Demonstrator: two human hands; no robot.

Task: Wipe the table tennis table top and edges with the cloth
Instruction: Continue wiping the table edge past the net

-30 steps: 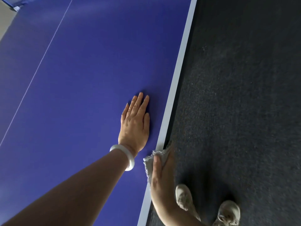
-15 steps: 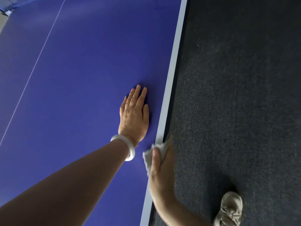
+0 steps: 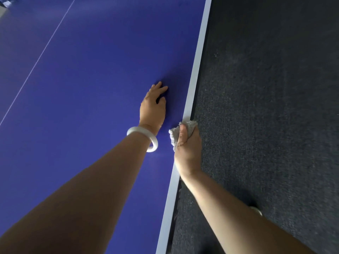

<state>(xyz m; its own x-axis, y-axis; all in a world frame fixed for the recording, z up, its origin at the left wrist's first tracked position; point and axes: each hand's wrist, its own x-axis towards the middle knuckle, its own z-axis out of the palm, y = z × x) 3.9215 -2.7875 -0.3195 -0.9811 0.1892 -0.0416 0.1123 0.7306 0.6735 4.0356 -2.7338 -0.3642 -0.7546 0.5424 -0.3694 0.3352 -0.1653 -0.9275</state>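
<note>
Right hand (image 3: pixel 187 151) has the cloth (image 3: pixel 191 126) bunched and gripped on the table's (image 3: pixel 91 79) white edge band (image 3: pixel 196 66). The thumb pins it from above; the other fingers go over the lip, out of my sight. The cloth straddles the band, partly on the blue top and partly over the side, poking out just ahead of the thumb tip. Key relation: the band's long axis runs straight away from the fingers, up-frame and a touch right. My read is that the next stroke slides along that line, not across it. The right hand is nearest the edge. Left hand (image 3: pixel 152 109) is just inboard of the cloth, near but apart, with fingers (image 3: pixel 162 88) loose, slightly arched and resting on the top, holding nothing. Looks like a brace. White bangle (image 3: pixel 136 130) on that wrist. Dark carpet (image 3: pixel 266 107) outboard of the fingers. Risk: the cloth rolls off the lip if thumb pressure drops.
</note>
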